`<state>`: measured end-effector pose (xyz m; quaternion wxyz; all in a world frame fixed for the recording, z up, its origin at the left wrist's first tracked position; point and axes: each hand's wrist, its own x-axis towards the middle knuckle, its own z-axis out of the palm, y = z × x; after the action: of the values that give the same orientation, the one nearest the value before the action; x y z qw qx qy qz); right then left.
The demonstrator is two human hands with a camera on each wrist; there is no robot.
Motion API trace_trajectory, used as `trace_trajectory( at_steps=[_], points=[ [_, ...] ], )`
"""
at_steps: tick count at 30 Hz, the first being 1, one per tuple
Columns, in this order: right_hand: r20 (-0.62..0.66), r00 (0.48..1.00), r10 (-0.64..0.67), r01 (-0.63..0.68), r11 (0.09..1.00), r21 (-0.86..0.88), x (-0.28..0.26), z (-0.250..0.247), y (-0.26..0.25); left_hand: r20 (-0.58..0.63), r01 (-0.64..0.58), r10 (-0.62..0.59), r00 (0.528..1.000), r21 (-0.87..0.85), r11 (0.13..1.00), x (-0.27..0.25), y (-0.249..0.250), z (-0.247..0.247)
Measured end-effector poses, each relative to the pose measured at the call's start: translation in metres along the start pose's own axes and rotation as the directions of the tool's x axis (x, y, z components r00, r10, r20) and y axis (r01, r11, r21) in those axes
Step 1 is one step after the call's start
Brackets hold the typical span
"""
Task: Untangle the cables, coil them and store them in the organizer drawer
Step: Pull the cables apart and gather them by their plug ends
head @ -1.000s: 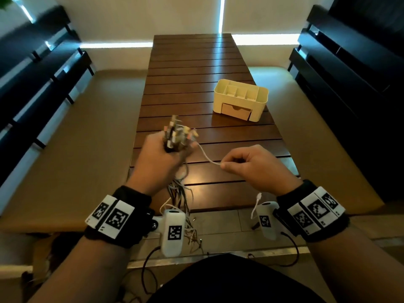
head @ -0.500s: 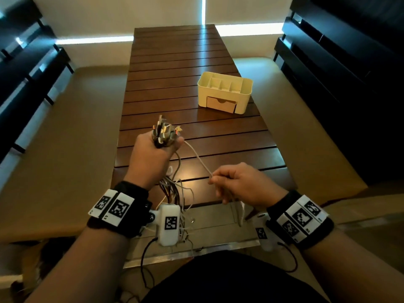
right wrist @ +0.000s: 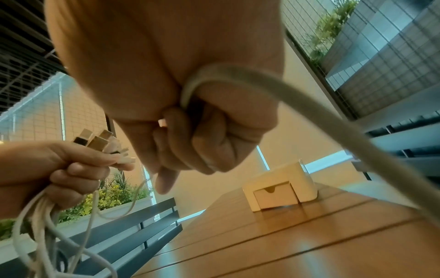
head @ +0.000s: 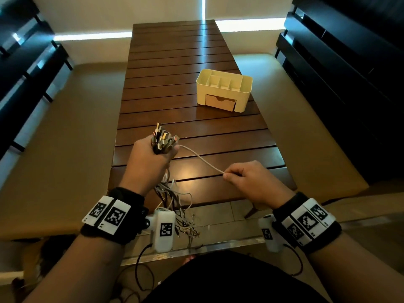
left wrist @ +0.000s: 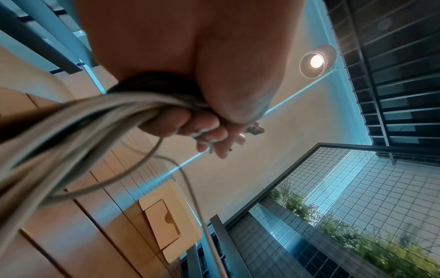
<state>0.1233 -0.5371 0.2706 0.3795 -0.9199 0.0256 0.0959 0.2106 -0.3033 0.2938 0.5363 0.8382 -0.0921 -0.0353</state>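
Observation:
My left hand (head: 150, 159) grips a bundle of cables (head: 162, 139) above the near end of the table, plug ends sticking up out of the fist and the cords (head: 175, 206) hanging down in a tangle. One white cable (head: 202, 159) runs from that bundle to my right hand (head: 247, 179), which pinches it and holds the slack in its fist (right wrist: 188, 90). The left wrist view shows the cords (left wrist: 78, 127) bunched in my curled fingers. A cream organizer (head: 224, 90) with a shut front drawer (head: 220, 102) stands further back on the table's right side.
The slatted wooden table (head: 175, 68) stretches away from me, with tan benches (head: 65, 127) on both sides. Dark slatted bench backs (head: 341, 73) rise at left and right. Camera leads hang from both wrist units near my lap.
My right hand has slid along the white cable, away from the left fist and to the right, so a longer stretch spans between the hands. The left hand keeps its grip.

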Motion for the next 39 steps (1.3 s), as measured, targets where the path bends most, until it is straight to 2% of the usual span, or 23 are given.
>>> trace_trajectory(
  at_steps=[3, 6, 8, 10, 13, 15, 16, 19, 24, 27, 30, 32, 33, 34, 36, 37, 38, 39],
  points=[
    [-0.009, 0.997, -0.071, 0.070, 0.997, -0.031, 0.004, -0.003, -0.008, 0.126, -0.037, 0.044, 0.991, -0.057, 0.998, -0.010, 0.004, 0.009],
    [-0.030, 0.978, -0.205, 0.206, 0.978, 0.033, 0.007, -0.006, -0.023, 0.304, -0.064, 0.110, 0.946, -0.156, 0.986, -0.025, 0.012, 0.024],
    [-0.064, 0.966, -0.251, 0.256, 0.964, 0.079, 0.010, -0.008, -0.028, 0.359, -0.040, 0.102, 0.928, -0.178, 0.983, -0.028, 0.013, 0.030],
    [-0.073, 0.957, -0.282, 0.289, 0.951, 0.113, 0.011, -0.008, -0.030, 0.357, -0.010, 0.079, 0.931, -0.192, 0.981, -0.027, 0.013, 0.030],
    [-0.080, 0.947, -0.312, 0.320, 0.939, 0.127, 0.010, -0.003, -0.031, 0.328, -0.058, 0.107, 0.939, -0.156, 0.986, -0.025, 0.016, 0.025],
    [-0.097, 0.955, -0.279, 0.293, 0.939, 0.181, 0.009, -0.003, -0.028, 0.240, -0.069, 0.104, 0.965, -0.149, 0.986, -0.023, 0.016, 0.024],
    [-0.085, 0.961, -0.262, 0.274, 0.939, 0.209, 0.008, -0.004, -0.026, 0.174, -0.031, 0.063, 0.983, -0.182, 0.983, -0.019, 0.013, 0.022],
    [0.040, 0.972, -0.230, 0.217, 0.956, 0.199, 0.006, -0.007, -0.022, 0.047, 0.077, -0.067, 0.997, -0.287, 0.955, -0.008, 0.009, 0.009],
    [0.278, 0.953, -0.124, 0.099, 0.990, 0.102, 0.008, -0.009, -0.019, 0.101, 0.109, -0.085, 0.991, -0.252, 0.962, -0.004, 0.015, 0.010],
    [0.461, 0.887, -0.030, 0.065, 0.996, -0.060, 0.006, -0.009, -0.007, 0.052, 0.117, -0.106, 0.993, -0.338, 0.934, -0.002, 0.015, 0.007],
    [0.643, 0.765, 0.036, 0.114, 0.975, -0.189, 0.003, -0.007, 0.006, -0.024, 0.079, -0.095, 0.995, -0.378, 0.922, 0.003, 0.017, -0.005],
    [0.729, 0.672, 0.135, 0.160, 0.934, -0.320, 0.003, -0.006, 0.011, -0.050, 0.076, -0.103, 0.993, -0.382, 0.921, 0.007, 0.018, -0.013],
    [0.729, 0.657, 0.193, 0.164, 0.907, -0.388, 0.005, -0.006, 0.013, -0.055, 0.083, -0.112, 0.992, -0.377, 0.922, 0.009, 0.019, -0.015],
    [0.700, 0.677, 0.228, 0.155, 0.885, -0.438, 0.008, -0.008, 0.012, -0.049, 0.092, -0.119, 0.992, -0.381, 0.920, 0.011, 0.019, -0.015],
    [0.575, 0.797, 0.185, 0.131, 0.876, -0.464, 0.015, -0.012, 0.005, -0.023, 0.095, -0.116, 0.993, -0.427, 0.899, 0.011, 0.022, -0.010],
    [0.488, 0.866, 0.108, 0.131, 0.894, -0.429, 0.019, -0.015, 0.000, 0.002, 0.095, -0.106, 0.994, -0.452, 0.887, 0.011, 0.024, -0.007],
    [0.406, 0.914, 0.019, 0.143, 0.920, -0.365, 0.022, -0.016, -0.007, 0.036, 0.103, -0.098, 0.995, -0.472, 0.876, 0.010, 0.025, -0.002],
    [0.341, 0.938, -0.070, 0.171, 0.946, -0.275, 0.026, -0.018, -0.015, 0.070, 0.111, -0.088, 0.994, -0.484, 0.868, 0.009, 0.027, 0.003]
  ],
)
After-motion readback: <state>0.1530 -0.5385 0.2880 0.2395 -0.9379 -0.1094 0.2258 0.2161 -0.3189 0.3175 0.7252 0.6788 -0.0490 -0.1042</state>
